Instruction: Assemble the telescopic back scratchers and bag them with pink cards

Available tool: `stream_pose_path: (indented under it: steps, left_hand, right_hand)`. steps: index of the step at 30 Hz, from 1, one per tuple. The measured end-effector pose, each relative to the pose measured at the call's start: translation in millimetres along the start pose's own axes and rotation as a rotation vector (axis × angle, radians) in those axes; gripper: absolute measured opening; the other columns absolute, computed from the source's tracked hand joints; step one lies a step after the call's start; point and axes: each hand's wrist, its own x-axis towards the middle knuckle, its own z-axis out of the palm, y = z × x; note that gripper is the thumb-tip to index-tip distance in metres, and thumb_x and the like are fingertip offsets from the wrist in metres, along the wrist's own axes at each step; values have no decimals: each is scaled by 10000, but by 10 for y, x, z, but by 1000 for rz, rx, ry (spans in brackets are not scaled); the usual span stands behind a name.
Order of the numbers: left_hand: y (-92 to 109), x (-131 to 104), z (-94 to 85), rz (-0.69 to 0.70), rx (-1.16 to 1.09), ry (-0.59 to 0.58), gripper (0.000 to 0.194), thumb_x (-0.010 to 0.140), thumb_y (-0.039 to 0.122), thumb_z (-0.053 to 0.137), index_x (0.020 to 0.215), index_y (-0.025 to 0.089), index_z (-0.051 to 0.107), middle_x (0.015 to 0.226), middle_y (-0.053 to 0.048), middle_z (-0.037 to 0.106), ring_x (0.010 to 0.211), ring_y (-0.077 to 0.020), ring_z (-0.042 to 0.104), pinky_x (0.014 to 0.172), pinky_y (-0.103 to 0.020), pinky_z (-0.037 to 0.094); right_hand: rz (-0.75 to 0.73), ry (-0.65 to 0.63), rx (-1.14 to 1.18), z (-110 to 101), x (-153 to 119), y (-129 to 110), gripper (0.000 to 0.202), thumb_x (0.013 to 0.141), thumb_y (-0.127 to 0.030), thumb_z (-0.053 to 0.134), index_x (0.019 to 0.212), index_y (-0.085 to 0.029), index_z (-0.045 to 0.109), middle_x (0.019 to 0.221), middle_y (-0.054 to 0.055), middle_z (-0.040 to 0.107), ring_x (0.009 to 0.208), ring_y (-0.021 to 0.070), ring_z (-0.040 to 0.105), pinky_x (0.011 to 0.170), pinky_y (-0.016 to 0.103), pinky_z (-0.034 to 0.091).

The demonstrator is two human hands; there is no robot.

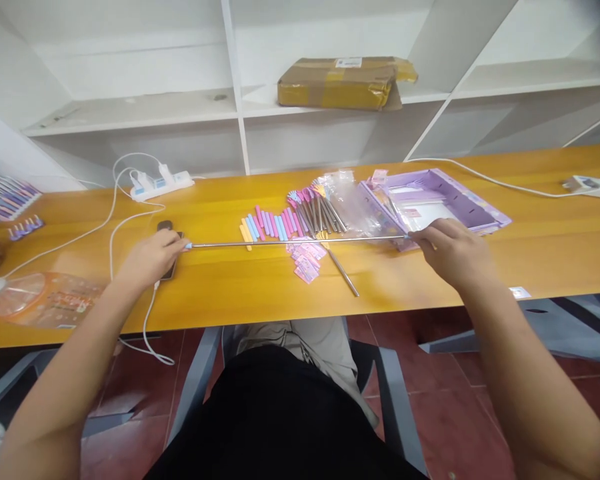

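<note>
Left hand and right hand, fingers closed, pinch opposite ends of the rod, presumably keeping it extended.

Beyond the left grip, at the back of the tabletop, a white power strip with plugs in it; beside that grip, a white cable and a mostly hidden dark device. Left of it, a clear bottle on its side, orange-tinted. Farther beyond, white shelving bearing a taped brown carton. Well right of the right grip, another power strip. Below both, blue-grey chairs on red floor tiles.
</note>
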Motion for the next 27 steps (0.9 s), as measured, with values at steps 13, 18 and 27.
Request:
stream_pose_path:
  steps: [13, 18, 27]
  left_hand:
    - [355, 36, 72, 70, 49, -37, 393, 1133, 404, 415, 1136, 235, 770, 1018, -117, 704, 956, -280, 627, 767, -389, 491]
    - [1312, 415, 373, 137, -72, -73, 337, 1148, 331, 439, 1073, 209, 744, 996, -99, 690, 937, -256, 604, 767, -369, 455]
    - [1937, 714, 573, 194, -173, -38, 281, 1152, 250, 459, 984, 199, 679, 1045, -97, 661, 1039, -262, 597, 849, -371, 456]
  right_hand:
    - [-40, 113, 2, 181, -119, -82, 156, 1044, -260, 612, 939, -261, 728, 922, 117, 715, 902, 279, 650, 743, 389, 447]
    - [-280, 126, 105, 389, 191, -1368, 162, 1055, -164, 603, 1007, -228, 744, 932, 96, 688, 902, 259, 602, 753, 361, 424]
    - [-421, 91, 161, 610, 351, -2331, 189, 1098, -125, 557, 1041, -198, 723, 935, 89, 665, 887, 248, 541, 755, 360, 365]
